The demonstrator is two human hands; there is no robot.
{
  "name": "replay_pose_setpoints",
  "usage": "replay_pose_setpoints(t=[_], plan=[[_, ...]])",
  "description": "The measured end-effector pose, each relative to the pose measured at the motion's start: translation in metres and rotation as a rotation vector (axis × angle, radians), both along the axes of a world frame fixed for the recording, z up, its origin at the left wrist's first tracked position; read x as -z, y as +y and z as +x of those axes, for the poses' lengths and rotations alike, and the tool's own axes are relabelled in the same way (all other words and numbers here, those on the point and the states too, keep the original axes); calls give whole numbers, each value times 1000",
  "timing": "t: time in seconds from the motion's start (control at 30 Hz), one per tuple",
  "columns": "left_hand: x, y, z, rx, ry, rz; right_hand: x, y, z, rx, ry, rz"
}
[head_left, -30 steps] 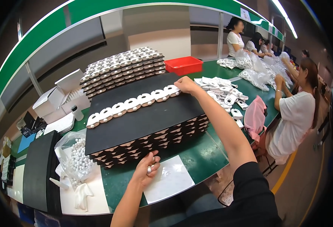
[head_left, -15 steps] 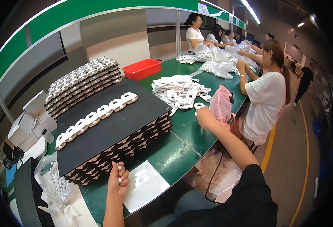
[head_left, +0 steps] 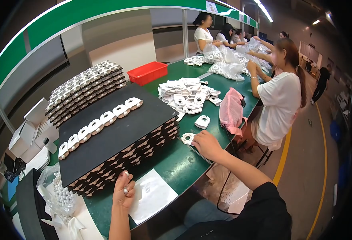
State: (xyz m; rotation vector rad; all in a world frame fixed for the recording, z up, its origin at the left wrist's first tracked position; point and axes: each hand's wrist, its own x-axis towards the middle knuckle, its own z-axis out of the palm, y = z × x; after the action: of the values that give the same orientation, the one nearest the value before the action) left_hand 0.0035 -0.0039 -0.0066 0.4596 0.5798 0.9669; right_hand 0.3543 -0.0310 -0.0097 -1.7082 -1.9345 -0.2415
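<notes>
Currently the right hand [head_left: 209,146], the nearer one, pinches a white holed piece [head_left: 187,139] projecting left from its fingertips, long axis roughly sideways, just right of the black board [head_left: 140,122], while the left hand [head_left: 122,191] curls around small white balls [head_left: 126,191].

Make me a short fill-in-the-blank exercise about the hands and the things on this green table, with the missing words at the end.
1. The person's ____ hand grips a flat white piece with a round hole.
2. The small round beads in the other hand are coloured ____.
3. A single row of ____ white pieces with holes lies across the flat black board.
4. The open rectangular bin on the green tabletop is coloured ____.

Missing words: right; white; seven; red.
</notes>
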Motion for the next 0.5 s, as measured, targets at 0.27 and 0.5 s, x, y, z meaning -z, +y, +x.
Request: replay_pose_setpoints(t=[0.27, 0.5], plan=[[-2, -1, 0, -5, 35, 31, -6, 22, 17, 73, 27, -256], [0, 0, 0, 4, 52, 53, -18, 25, 17, 96, -3, -396]])
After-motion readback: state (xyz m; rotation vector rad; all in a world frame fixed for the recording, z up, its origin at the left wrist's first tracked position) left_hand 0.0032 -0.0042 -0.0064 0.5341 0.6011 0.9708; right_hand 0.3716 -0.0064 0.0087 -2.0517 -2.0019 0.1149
